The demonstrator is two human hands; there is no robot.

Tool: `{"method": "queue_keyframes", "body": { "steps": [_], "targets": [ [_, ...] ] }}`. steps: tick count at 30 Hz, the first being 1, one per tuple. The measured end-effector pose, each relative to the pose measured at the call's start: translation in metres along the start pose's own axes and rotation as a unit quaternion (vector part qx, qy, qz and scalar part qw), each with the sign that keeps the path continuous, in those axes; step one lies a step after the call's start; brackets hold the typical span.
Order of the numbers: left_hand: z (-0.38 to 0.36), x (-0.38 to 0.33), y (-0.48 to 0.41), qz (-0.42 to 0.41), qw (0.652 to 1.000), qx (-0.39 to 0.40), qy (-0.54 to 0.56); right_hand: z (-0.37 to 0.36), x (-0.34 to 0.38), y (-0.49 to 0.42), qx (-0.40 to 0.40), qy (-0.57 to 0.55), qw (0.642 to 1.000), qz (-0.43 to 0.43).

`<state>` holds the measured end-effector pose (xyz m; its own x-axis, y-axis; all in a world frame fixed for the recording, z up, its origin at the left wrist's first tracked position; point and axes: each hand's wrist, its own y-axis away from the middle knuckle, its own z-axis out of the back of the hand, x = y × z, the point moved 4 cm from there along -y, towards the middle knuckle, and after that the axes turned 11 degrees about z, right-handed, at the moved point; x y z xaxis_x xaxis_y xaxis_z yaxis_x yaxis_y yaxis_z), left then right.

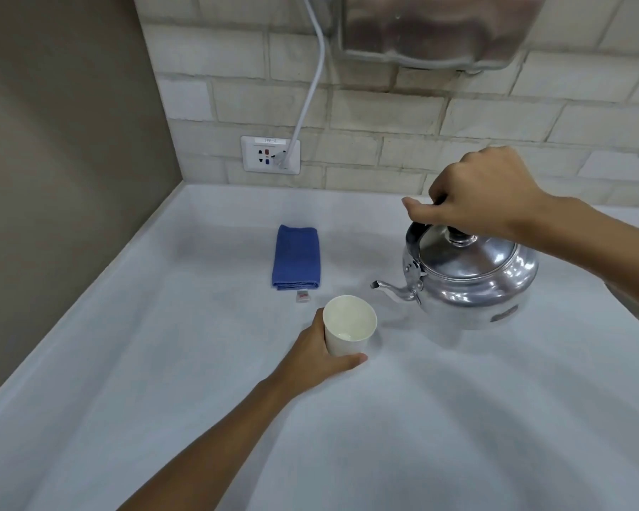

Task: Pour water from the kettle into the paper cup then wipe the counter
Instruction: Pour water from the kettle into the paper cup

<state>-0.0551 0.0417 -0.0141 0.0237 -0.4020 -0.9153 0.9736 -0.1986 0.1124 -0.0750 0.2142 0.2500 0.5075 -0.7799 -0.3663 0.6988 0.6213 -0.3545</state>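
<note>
Folded blue cloth (pixel 296 258) lies at 11 o'clock of paper cup (pixel 349 325), apart. Left hand (pixel 320 357) wrapped around cup on white counter (pixel 163 363). Steel kettle (pixel 469 278) at cup's 2 o'clock, spout toward cup, nothing between. Right hand (pixel 476 195) clamped on kettle handle.

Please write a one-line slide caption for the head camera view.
Right hand grips the kettle handle while left hand steadies the paper cup; folded blue cloth waits.

- We judge this a kitchen or pantry corner: pale counter (pixel 421 418), brick-tiled backsplash (pixel 384 116).
- Wall socket (pixel 270 154) with plugged cord (pixel 310 86); steel kettle (pixel 473 274); folded cloth (pixel 296 257).
</note>
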Motion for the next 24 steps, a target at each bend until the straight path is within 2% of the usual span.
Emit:
{"method": "queue_keyframes", "body": {
  "steps": [24],
  "targets": [
    [0.001,-0.002,0.001,-0.009,1.000,-0.003,0.006,0.017,0.024,-0.011,0.030,0.050,0.997,0.049]
  ]
}}
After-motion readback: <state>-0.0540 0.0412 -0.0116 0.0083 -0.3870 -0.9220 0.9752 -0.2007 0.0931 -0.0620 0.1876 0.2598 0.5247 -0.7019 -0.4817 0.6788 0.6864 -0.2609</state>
